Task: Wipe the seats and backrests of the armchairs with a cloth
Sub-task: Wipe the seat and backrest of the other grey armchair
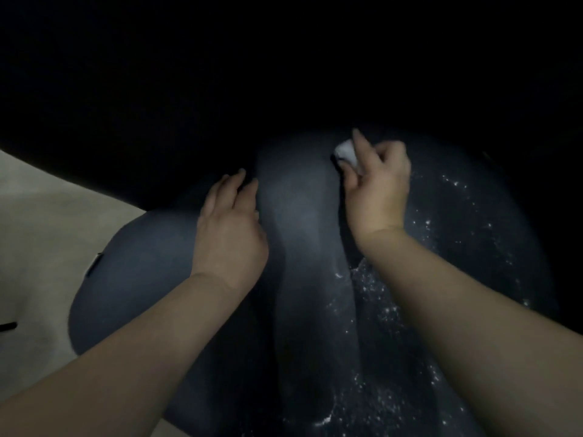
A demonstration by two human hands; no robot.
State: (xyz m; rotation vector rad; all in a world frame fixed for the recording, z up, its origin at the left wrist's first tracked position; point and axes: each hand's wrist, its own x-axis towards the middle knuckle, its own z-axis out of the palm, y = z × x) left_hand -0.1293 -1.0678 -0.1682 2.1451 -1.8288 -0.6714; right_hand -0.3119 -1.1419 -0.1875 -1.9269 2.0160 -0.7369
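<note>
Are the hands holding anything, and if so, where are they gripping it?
The right hand pinches a bunched white cloth at its near edge. The left hand rests on the armchair, holding nothing.

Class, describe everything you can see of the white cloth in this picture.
The white cloth is small, bunched into a wad and soft-looking. The right hand pinches it and presses it against the dark armchair near the far end of a raised ridge. Fingers hide most of it; its full shape cannot be told.
</note>
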